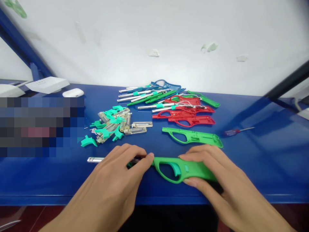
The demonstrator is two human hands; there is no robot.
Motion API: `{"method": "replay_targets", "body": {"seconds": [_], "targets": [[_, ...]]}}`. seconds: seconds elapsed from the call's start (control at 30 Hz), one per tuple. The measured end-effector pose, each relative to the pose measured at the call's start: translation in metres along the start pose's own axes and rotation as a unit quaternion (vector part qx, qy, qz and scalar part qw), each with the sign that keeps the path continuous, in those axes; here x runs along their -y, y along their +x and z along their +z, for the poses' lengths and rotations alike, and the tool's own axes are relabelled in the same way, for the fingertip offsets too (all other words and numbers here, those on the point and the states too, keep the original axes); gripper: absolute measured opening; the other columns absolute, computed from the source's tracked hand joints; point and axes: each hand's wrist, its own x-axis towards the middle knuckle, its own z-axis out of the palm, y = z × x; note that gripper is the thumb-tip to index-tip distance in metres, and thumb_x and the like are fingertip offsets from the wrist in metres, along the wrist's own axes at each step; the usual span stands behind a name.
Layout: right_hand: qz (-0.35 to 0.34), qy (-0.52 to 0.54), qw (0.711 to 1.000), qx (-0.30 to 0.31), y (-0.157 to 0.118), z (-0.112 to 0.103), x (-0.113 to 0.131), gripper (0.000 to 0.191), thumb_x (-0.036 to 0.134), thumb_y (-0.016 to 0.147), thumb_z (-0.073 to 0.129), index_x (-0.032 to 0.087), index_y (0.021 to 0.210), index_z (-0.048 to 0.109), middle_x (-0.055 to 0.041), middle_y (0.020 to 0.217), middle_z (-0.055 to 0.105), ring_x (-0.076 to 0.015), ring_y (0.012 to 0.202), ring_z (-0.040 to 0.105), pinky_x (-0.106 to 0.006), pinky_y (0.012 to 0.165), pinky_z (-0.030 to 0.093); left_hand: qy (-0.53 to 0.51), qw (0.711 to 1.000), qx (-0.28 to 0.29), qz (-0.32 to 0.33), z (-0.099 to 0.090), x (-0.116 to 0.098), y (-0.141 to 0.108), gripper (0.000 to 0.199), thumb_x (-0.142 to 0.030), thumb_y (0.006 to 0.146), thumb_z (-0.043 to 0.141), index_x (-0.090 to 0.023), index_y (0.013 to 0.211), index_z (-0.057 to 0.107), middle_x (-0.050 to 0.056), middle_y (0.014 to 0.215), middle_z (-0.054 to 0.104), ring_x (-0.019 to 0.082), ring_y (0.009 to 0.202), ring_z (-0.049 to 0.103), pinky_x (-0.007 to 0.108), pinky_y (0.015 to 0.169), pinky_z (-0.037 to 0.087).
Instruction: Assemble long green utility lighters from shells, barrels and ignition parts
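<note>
A green long-nosed gas lighter [166,160] lies lengthwise between my hands near the table's front edge. My left hand [118,177] is closed around its front part, where the metal tube [95,159] sticks out to the left. My right hand [217,170] grips the handle at the other end, thumb below and fingers above. A teal trigger [176,168] shows inside the loop of the green body. Just beyond lies a loose green half shell [205,138], its inside facing up. What my left fingers press on is partly hidden.
Clear fuel tanks [138,130] and teal triggers [103,133] form a heap at centre left. Red shells [193,120], blue shells [169,85] and metal tubes [127,95] lie behind. A screwdriver [231,132] rests at right. A white case [73,93] stands back left.
</note>
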Motion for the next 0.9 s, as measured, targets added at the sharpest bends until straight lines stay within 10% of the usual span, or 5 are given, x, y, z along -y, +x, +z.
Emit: {"method": "replay_targets", "body": {"seconds": [0.47, 0.9], "targets": [[-0.066, -0.114, 0.988, -0.082, -0.0029, -0.0070, -0.0006, 0.034, 0.048, 0.113, 0.056, 0.041, 0.141, 0.073, -0.0055, 0.128, 0.075, -0.0248, 0.115, 0.077, -0.040, 0.088, 0.069, 0.066, 0.997, 0.035, 0.026, 0.0016, -0.0008, -0.0023, 0.061, 0.011, 0.086, 0.044, -0.015, 0.137, 0.066, 0.013, 0.113, 0.071, 0.030, 0.098, 0.071, 0.047, 0.080, 0.064], [-0.079, -0.126, 0.987, -0.060, -0.0079, -0.0033, -0.0058, 0.037, 0.049, 0.117, 0.046, 0.037, 0.141, 0.071, -0.0021, 0.108, 0.076, -0.0193, 0.091, 0.076, -0.033, 0.074, 0.066, 0.047, 0.997, 0.007, 0.067, 0.0039, 0.0025, 0.0016, 0.036, 0.001, 0.105, 0.047, -0.012, 0.131, 0.067, 0.011, 0.110, 0.070, 0.026, 0.095, 0.068, 0.040, 0.082, 0.060]]}}
